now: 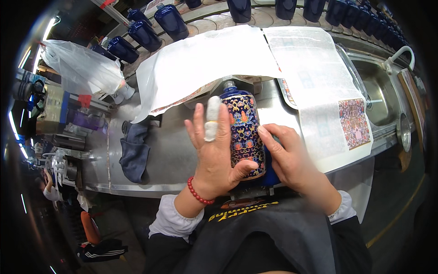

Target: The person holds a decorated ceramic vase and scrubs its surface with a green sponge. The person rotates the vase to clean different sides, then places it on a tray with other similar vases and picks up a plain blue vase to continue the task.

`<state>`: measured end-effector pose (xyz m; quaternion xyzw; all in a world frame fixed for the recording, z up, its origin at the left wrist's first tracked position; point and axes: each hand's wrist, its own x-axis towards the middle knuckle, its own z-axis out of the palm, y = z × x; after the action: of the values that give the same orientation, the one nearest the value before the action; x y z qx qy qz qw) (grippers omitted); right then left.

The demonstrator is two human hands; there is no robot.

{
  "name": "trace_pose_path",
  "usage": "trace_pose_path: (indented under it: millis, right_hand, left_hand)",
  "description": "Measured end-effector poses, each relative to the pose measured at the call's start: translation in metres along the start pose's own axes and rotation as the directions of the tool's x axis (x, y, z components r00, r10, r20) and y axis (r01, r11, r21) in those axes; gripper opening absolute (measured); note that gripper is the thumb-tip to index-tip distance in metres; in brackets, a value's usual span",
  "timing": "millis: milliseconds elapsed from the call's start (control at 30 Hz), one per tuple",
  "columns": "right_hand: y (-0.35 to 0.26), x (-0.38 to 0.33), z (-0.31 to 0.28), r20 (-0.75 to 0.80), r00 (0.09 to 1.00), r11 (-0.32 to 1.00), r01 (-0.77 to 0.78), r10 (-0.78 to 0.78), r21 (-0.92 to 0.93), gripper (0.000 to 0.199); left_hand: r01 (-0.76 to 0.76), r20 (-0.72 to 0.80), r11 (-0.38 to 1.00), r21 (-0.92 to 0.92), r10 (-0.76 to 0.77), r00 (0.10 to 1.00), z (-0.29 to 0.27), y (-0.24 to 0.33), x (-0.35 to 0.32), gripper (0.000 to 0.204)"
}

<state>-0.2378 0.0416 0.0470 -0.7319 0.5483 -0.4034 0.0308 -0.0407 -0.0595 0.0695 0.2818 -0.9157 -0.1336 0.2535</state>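
Observation:
A dark blue bottle (244,132) with a colourful floral pattern and a bare clear neck lies tilted in front of me at the counter's near edge. My left hand (212,150) rests along its left side, fingers stretched out and thumb across the lower part of the pattern. One finger wears a white wrapping (213,119), and a red bead bracelet circles the wrist. On the bottle's right side, my right hand (288,155) presses with bent fingers; part of its grip is hidden. Something blue beneath the bottle is mostly covered.
Large white sheets (205,59) arch behind the bottle; another sheet (321,82) at right carries a patterned print (354,123). Plain blue bottles (171,22) line a curved rack at the back. A grey cloth (134,153) lies left; a sink (376,86) is far right.

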Motion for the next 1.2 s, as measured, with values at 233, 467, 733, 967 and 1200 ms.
trace_pose_path:
  millis: [233, 467, 733, 967, 1200]
  right_hand:
    - [-0.003, 0.021, -0.005, 0.083, 0.995, 0.995, -0.047, 0.055, -0.087, 0.059]
    - [0.009, 0.037, -0.015, -0.055, 0.998, 0.999, 0.031, -0.033, -0.036, 0.054]
    - [0.02, 0.101, -0.041, 0.218, 0.971, 0.979, 0.054, -0.098, 0.198, 0.026]
    - [0.01, 0.124, -0.034, 0.064, 0.906, 0.894, 0.423, -0.418, -0.147, 0.021]
    - [0.025, 0.074, -0.035, 0.052, 0.966, 0.896, -0.256, 0.255, 0.363, 0.02]
  left_hand:
    - [0.03, 0.023, 0.999, 0.039, -0.03, 0.999, 0.006, -0.002, -0.006, 0.117]
    - [-0.051, 0.05, 0.988, 0.148, 0.044, 0.998, -0.006, 0.002, 0.001, 0.108]
    - [-0.264, 0.018, 0.954, 0.145, 0.264, 0.964, -0.004, 0.017, -0.021, 0.071]
    - [-0.056, -0.144, 0.998, -0.04, 0.05, 0.988, 0.014, 0.011, -0.052, 0.086]
    - [-0.019, -0.094, 0.999, -0.036, 0.015, 0.995, 0.005, -0.024, -0.022, 0.108]
